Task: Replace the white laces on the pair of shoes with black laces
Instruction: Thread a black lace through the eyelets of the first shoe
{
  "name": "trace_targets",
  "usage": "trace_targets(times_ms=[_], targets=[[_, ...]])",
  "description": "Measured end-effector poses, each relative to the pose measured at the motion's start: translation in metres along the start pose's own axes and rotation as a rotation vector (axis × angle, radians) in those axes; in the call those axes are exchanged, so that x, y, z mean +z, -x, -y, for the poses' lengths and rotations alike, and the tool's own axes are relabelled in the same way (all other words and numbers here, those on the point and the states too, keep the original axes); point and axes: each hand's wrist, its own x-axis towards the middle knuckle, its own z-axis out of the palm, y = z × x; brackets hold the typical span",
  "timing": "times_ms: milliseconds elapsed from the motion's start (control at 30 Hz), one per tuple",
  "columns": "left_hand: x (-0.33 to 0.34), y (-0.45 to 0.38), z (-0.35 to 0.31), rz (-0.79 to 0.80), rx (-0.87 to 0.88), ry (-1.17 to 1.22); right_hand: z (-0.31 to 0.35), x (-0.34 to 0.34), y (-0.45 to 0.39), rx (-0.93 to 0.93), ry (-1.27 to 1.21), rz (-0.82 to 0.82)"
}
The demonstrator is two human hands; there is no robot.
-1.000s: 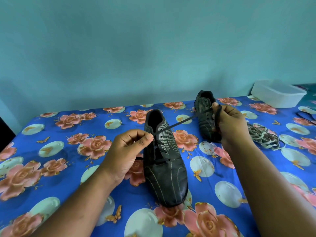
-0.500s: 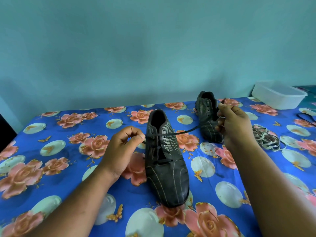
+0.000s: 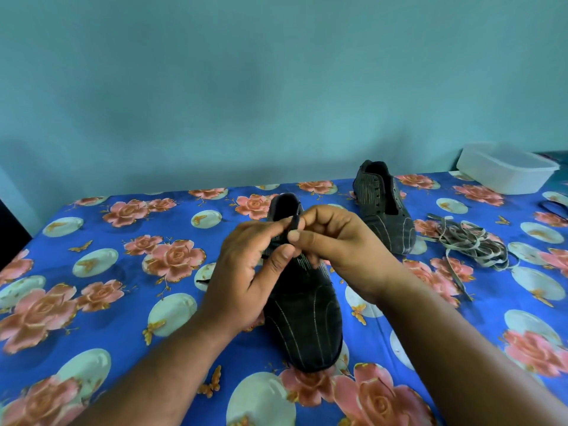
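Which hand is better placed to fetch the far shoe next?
Right. The far shoe lies beyond the right hand, on its side; the left hand would have to cross over the near shoe.

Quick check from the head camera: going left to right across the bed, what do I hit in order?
Left hand pinching the black lace → near shoe → right hand, also on the lace → far shoe, with no lace → heap of removed laces → white plastic tub.
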Motion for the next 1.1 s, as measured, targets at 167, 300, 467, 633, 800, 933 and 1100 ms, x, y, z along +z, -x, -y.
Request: trace_targets(times_ms=[167,300,467,633,800,933,1100], targets=[[-0.003,-0.002,-0.001,-0.091,0.027,-0.084,-0.001,-0.002,0.000,0.021,0.043,-0.034],[-0.004,-0.004,-0.004,-0.116,0.064,-0.097,0.002,-0.008,0.001,0.038,0.086,-0.020],[-0.004,-0.005,0.004,-0.085,0.108,-0.164,0.003,-0.013,-0.001,0.011,0.092,-0.106],[-0.004,-0.004,0.004,-0.026,0.097,-0.126,0.002,-0.017,0.001,0.044,0.109,-0.026],[-0.006,-0.003,0.004,-0.003,0.044,-0.090,0.002,-0.017,0.000,-0.007,0.131,-0.006],[-0.009,-0.002,0.004,-0.030,-0.022,-0.028,0.000,-0.018,0.000,-0.015,0.111,-0.026],[-0.007,-0.003,0.003,-0.018,-0.044,0.014,-0.002,-0.013,0.000,-0.052,0.152,-0.047]])
